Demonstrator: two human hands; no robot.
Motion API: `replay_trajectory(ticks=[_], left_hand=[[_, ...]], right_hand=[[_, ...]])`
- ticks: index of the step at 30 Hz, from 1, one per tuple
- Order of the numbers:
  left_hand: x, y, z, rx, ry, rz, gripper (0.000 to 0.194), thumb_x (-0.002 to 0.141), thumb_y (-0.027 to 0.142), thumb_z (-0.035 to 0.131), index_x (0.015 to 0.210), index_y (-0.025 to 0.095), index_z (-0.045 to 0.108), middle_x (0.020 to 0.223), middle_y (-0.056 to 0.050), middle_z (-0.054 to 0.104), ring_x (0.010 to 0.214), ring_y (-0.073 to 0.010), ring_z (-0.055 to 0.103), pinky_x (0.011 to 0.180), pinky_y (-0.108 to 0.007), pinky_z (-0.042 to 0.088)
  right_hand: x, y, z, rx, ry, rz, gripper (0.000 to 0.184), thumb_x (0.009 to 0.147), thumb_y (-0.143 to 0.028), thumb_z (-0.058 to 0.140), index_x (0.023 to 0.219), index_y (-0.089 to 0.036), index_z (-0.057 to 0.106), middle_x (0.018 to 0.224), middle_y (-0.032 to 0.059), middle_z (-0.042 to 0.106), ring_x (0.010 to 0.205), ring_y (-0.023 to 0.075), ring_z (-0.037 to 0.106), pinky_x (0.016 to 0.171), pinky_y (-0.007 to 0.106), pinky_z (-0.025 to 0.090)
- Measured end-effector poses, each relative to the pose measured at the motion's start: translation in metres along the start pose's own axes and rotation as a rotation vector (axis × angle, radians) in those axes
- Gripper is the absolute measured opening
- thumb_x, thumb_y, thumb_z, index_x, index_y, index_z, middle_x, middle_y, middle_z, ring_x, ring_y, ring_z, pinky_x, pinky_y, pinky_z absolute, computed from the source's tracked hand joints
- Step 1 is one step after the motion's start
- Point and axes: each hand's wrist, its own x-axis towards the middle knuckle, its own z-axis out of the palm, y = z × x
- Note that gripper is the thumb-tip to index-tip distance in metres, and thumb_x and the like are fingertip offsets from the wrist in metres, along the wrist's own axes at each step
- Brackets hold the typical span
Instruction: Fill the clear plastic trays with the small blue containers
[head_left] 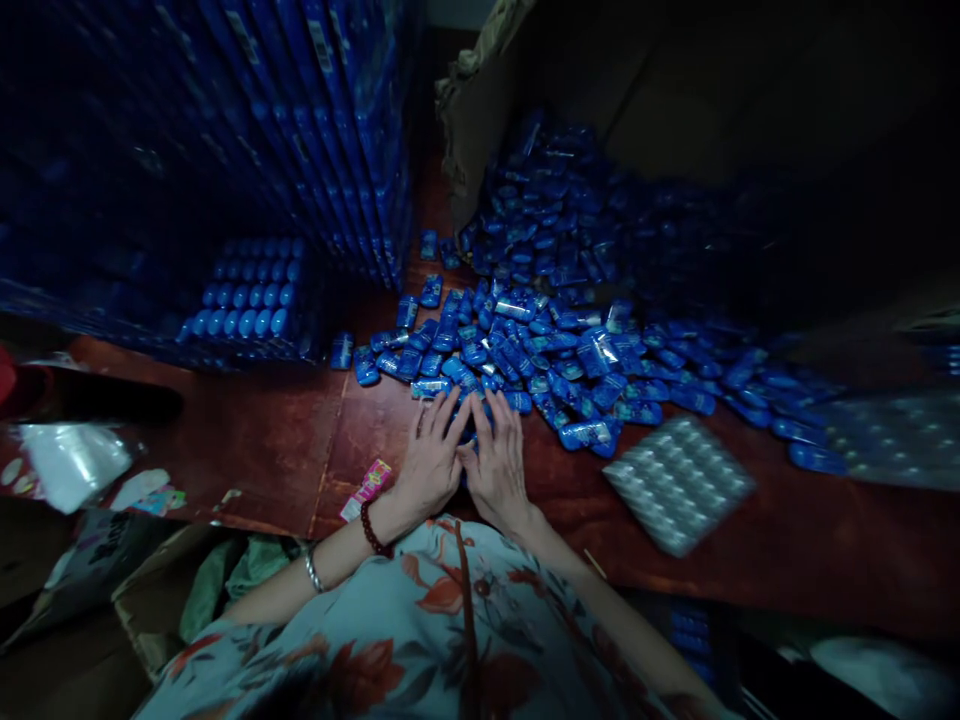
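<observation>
My left hand (431, 458) and my right hand (496, 460) lie side by side on the dark red table (262, 440), fingers stretched forward and spread. Both rest on the near edge of a big heap of small blue wrapped packets (555, 350). A few blue packets sit under and between the fingertips; neither hand is wrapped round one. A dark bead bracelet and a metal bangle are on my left wrist.
A clear plastic blister tray (679, 482) lies right of my hands. A filled tray of blue packets (251, 300) sits at the left, below tall stacks of blue packs (300, 120). A cardboard box (480, 110) spills packets at the back. A pink wrapper (369, 488) lies near my left wrist.
</observation>
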Motion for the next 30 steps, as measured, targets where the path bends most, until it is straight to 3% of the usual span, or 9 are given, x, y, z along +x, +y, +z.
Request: replay_trajectory(ticks=[5,10,13,16,20,22,25,27,30], left_hand=[[0.003,-0.006,0.014,-0.112,-0.047,0.002,0.051,0.094,0.029,0.028,0.142,0.015,0.023,0.148,-0.014,0.025,0.138,-0.0238,0.018,0.109,-0.046,0.021],[-0.002,-0.006,0.021,-0.145,0.053,0.01,0.045,0.093,0.025,0.026,0.136,0.015,0.036,0.137,-0.015,0.041,0.13,-0.024,0.033,0.107,-0.047,0.026],[-0.007,-0.002,0.016,-0.158,0.039,-0.019,0.045,0.094,0.026,0.028,0.138,0.019,0.033,0.141,-0.012,0.037,0.131,-0.024,0.03,0.108,-0.05,0.022],[-0.011,-0.009,0.007,-0.259,0.062,-0.067,0.045,0.095,0.026,0.031,0.14,0.023,0.029,0.142,-0.01,0.035,0.132,-0.0213,0.03,0.109,-0.048,0.024],[0.003,-0.042,-0.006,-0.343,0.245,-0.115,0.036,0.093,0.017,0.031,0.125,0.019,0.048,0.12,-0.009,0.054,0.112,-0.0175,0.049,0.098,-0.038,0.04],[0.02,-0.059,-0.013,-0.229,0.181,-0.055,0.035,0.089,0.011,0.033,0.116,0.018,0.055,0.111,-0.008,0.058,0.103,-0.0187,0.051,0.092,-0.038,0.043],[0.044,-0.074,-0.024,0.043,-0.052,0.049,0.04,0.086,0.006,0.036,0.12,0.017,0.055,0.112,-0.009,0.058,0.098,-0.0224,0.048,0.085,-0.039,0.043],[0.052,-0.078,-0.029,0.183,-0.15,0.08,0.043,0.086,0.006,0.036,0.124,0.018,0.052,0.111,-0.009,0.059,0.096,-0.0239,0.047,0.082,-0.039,0.043],[0.045,-0.084,-0.033,0.271,-0.169,0.066,0.04,0.089,0.013,0.039,0.127,0.02,0.05,0.108,-0.01,0.058,0.093,-0.0241,0.047,0.079,-0.038,0.042]], right_hand=[[0.003,0.001,0.011,0.06,-0.077,-0.041,0.058,0.094,-0.041,0.024,0.146,-0.017,0.016,0.147,0.0121,0.029,0.139,0.0272,0.012,0.108,0.052,0.023],[0.005,0.003,0.007,0.102,-0.072,-0.057,0.055,0.094,-0.04,0.026,0.145,-0.019,0.019,0.142,0.0113,0.037,0.135,0.0236,0.023,0.107,0.047,0.028],[0.008,0.007,0.002,0.153,-0.059,-0.062,0.054,0.094,-0.039,0.028,0.145,-0.02,0.021,0.14,0.0107,0.041,0.133,0.0231,0.029,0.108,0.05,0.024],[0.011,0.023,-0.008,0.266,0.036,0.027,0.044,0.094,-0.03,0.031,0.135,-0.02,0.04,0.129,0.009,0.052,0.121,0.0203,0.043,0.102,0.044,0.033],[0.017,0.062,-0.02,0.182,0.037,0.08,0.037,0.086,-0.011,0.035,0.109,-0.02,0.063,0.104,0.0069,0.063,0.1,0.0203,0.05,0.088,0.038,0.043],[0.021,0.079,-0.023,0.015,-0.099,0.037,0.042,0.082,-0.006,0.036,0.111,-0.019,0.062,0.109,0.0085,0.061,0.098,0.0226,0.048,0.083,0.039,0.043],[0.026,0.092,-0.025,-0.229,-0.27,-0.025,0.05,0.08,-0.004,0.039,0.124,-0.023,0.054,0.119,0.0105,0.054,0.097,0.0247,0.046,0.075,0.038,0.042],[0.027,0.094,-0.027,-0.332,-0.316,-0.046,0.052,0.081,-0.006,0.04,0.128,-0.025,0.051,0.117,0.0103,0.054,0.095,0.0248,0.046,0.072,0.037,0.041],[0.022,0.095,-0.029,-0.401,-0.304,-0.039,0.045,0.085,-0.011,0.04,0.126,-0.025,0.051,0.11,0.0107,0.056,0.092,0.0247,0.046,0.07,0.036,0.038]])
